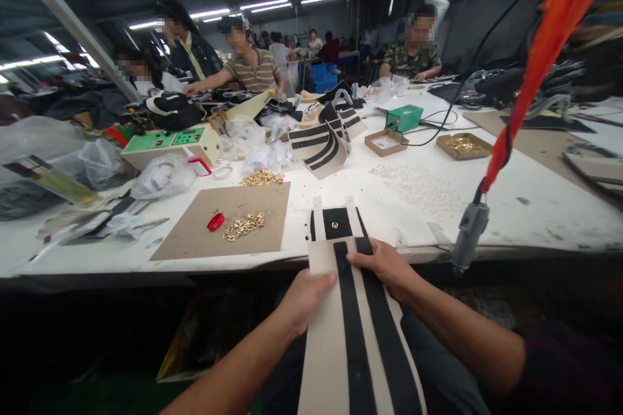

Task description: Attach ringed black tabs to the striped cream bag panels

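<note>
A long beige panel with black stripes [324, 343] slants from the table's front edge down towards my lap. Its left edge is in my left hand [304, 298], thumb lying on top and the other fingers hidden underneath. On the right edge, my right hand [387, 264] grips it with the thumb over a black stripe. Just beyond the panel's upper end, a black piece [333, 214] with two pale strips lies on the table. A small gold-coloured metal fitting [335, 225] sits in its middle.
Left on the white table [302, 233], a cardboard sheet [180, 240] bears gold-coloured links [244, 225] and a red object [215, 222]. Farther back are striped panels [324, 142], a green box [405, 117] and a shallow box of gold parts [464, 145]. A grey switch-like fitting [471, 233] hangs right. Several people work behind.
</note>
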`<state>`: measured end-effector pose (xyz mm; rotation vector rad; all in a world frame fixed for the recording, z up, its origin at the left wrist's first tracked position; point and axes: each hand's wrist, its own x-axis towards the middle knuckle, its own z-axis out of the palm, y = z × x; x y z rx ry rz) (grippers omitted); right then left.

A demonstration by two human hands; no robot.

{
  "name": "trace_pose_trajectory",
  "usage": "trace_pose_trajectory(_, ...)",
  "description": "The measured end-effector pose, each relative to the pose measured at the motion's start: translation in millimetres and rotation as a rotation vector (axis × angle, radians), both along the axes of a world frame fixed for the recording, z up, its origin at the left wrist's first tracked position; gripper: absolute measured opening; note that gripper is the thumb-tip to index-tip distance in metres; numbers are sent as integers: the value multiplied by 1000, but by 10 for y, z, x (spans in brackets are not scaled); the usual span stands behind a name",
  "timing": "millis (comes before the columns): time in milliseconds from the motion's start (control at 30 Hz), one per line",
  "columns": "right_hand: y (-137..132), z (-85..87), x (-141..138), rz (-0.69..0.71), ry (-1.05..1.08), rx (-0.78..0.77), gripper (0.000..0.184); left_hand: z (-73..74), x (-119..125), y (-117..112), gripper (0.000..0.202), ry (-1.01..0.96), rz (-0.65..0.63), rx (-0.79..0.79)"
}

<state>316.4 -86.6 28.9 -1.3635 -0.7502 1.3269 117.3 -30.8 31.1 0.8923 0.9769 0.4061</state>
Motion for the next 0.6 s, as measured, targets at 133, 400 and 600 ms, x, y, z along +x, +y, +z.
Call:
trace_pose_trajectory(133, 49, -79, -14, -18, 271, -77, 50, -4, 39, 106, 46, -4, -15, 6)
trace_pose_trajectory(400, 641, 127, 271, 6, -513, -101, 19, 218, 225, 789, 34, 343, -211, 529)
trace_pose_trajectory(600, 967, 46, 333, 38, -835, -111, 17, 116, 496, 1308, 29, 606, -326, 855)
